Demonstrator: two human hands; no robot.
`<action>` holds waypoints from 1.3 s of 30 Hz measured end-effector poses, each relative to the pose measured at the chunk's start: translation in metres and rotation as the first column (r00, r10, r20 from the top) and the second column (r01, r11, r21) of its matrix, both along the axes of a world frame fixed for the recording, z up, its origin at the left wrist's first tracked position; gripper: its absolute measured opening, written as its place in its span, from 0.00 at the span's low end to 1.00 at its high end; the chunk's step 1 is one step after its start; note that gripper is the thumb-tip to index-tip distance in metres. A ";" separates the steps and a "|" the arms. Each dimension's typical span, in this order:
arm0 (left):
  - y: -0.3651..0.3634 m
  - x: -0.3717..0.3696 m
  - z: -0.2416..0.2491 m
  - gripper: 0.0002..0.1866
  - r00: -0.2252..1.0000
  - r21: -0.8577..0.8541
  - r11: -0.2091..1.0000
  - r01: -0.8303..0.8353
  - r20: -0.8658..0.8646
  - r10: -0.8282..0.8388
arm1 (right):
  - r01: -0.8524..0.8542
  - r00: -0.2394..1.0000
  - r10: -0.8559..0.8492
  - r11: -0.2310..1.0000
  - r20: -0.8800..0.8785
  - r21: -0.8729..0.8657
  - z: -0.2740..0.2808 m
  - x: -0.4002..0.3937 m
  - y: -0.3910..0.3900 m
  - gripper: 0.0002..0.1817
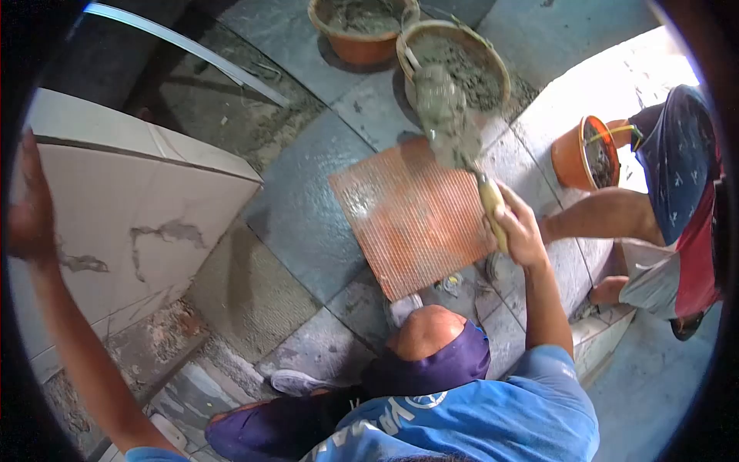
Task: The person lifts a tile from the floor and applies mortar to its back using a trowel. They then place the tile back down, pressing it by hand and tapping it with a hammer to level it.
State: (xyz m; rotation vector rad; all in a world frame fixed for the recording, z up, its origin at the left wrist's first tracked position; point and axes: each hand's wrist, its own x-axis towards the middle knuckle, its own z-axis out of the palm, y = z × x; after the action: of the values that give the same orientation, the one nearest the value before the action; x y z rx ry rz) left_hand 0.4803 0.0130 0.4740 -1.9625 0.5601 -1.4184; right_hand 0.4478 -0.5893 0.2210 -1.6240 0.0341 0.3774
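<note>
My right hand (516, 229) grips the yellowish handle of a trowel (445, 108). Wet grey mortar covers its blade, which reaches over the near rim of a mortar bucket (499, 96). Below the blade is a reddish tile (431, 223), its ribbed face up, with a wet grey smear near the left corner. At the far left, my left hand (31, 208) is spread with fingers extended against a pale tiled low wall (115, 208); the image edge partly hides it. My bent knee (431, 333) is close to the tile's near edge.
A second mortar bucket (362, 42) stands behind. At right, another person's legs (608, 215) are beside an orange bucket (570, 154). Grey floor tiles (308, 200) surround a mortar-covered patch (254, 285) by the wall. A metal strip (192, 48) spans the upper left.
</note>
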 end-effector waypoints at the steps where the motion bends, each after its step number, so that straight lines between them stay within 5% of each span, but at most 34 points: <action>1: 0.009 -0.016 -0.039 0.26 0.980 -0.164 0.978 -0.130 -0.173 0.101 | -0.051 0.992 0.049 0.999 -0.117 -0.013 0.000 -0.026 -0.015 0.32; 3: -0.050 -0.036 -0.120 0.25 0.887 -0.343 0.921 0.183 -0.348 -0.305 | -0.060 0.970 0.042 0.996 -0.240 -0.068 -0.006 -0.072 -0.032 0.32; 4: -0.096 -0.058 -0.175 0.20 0.889 -0.529 0.849 0.021 -0.379 -0.258 | -0.045 0.962 0.013 0.993 -0.271 -0.111 -0.014 -0.091 -0.037 0.32; 5: -0.131 -0.072 -0.218 0.16 0.811 -0.707 0.705 -0.044 -0.437 -0.388 | -0.033 0.953 -0.015 0.988 -0.303 -0.153 -0.025 -0.110 -0.041 0.31; 7: -0.190 -0.102 -0.290 0.15 0.684 -0.843 0.445 -0.301 -0.516 -0.515 | -0.064 0.944 -0.059 0.934 -0.325 -0.353 -0.040 -0.135 -0.038 0.29; 10: -0.243 -0.143 -0.379 0.12 0.590 -0.837 0.228 -0.498 -0.519 -0.618 | -0.050 0.972 0.189 0.746 0.139 -0.664 -0.086 -0.159 -0.040 0.30; 12: -0.270 -0.167 -0.420 0.11 0.577 -0.746 -0.098 -0.659 -0.418 -0.702 | -0.068 0.965 0.241 0.614 0.105 -0.786 -0.092 -0.164 -0.035 0.29; 13: -0.276 -0.174 -0.436 0.11 0.583 -0.716 -0.144 -0.683 -0.417 -0.698 | -0.069 0.957 0.280 0.476 0.077 -0.877 -0.093 -0.165 -0.031 0.29; 15: -0.289 -0.186 -0.456 0.12 0.570 -0.599 -0.279 -0.751 -0.375 -0.731 | -0.038 0.958 0.273 0.435 0.092 -0.900 -0.087 -0.163 -0.026 0.30; 17: -0.299 -0.191 -0.466 0.12 0.503 -0.463 -0.304 -0.832 -0.401 -0.766 | -0.080 0.947 0.322 0.273 0.013 -0.959 -0.084 -0.158 -0.030 0.30; 19: -0.306 -0.193 -0.471 0.15 0.408 -0.394 -0.234 -0.889 -0.447 -0.796 | -0.088 0.935 0.355 0.246 0.005 -0.965 -0.081 -0.147 -0.037 0.31; 23: -0.328 -0.202 -0.472 0.20 0.375 -0.221 -0.307 -0.926 -0.433 -0.820 | -0.007 0.920 0.351 0.456 0.173 -0.890 -0.072 -0.146 -0.057 0.32; 25: -0.336 -0.197 -0.479 0.21 0.313 -0.129 -0.285 -0.950 -0.389 -0.866 | -0.285 0.915 0.395 0.500 -0.077 -0.818 -0.064 -0.138 -0.063 0.32; 27: -0.346 -0.199 -0.480 0.21 0.346 -0.038 -0.349 -0.936 -0.268 -0.899 | -0.310 0.901 0.423 0.484 -0.091 -0.819 -0.070 -0.135 -0.063 0.30; 28: -0.351 -0.205 -0.494 0.19 0.453 -0.142 -0.435 -0.889 -0.138 -0.881 | -0.326 0.878 0.468 0.429 -0.102 -0.843 -0.081 -0.134 -0.066 0.29; 36: -0.352 -0.204 -0.502 0.15 0.448 -0.044 -0.446 -0.894 -0.104 -0.888 | -0.445 0.830 0.445 0.164 -0.337 -0.880 -0.081 -0.094 -0.042 0.21; 39: -0.349 -0.202 -0.496 0.14 0.455 0.033 -0.459 -0.888 -0.085 -0.886 | -0.324 0.838 0.507 0.163 -0.203 -0.932 -0.085 -0.092 -0.052 0.19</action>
State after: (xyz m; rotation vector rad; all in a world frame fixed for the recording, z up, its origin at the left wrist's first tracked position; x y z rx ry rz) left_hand 0.2778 -0.3363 -0.0218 1.2627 0.7182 -0.4794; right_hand 0.3560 -0.6410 0.1361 -2.9313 -0.4289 0.7526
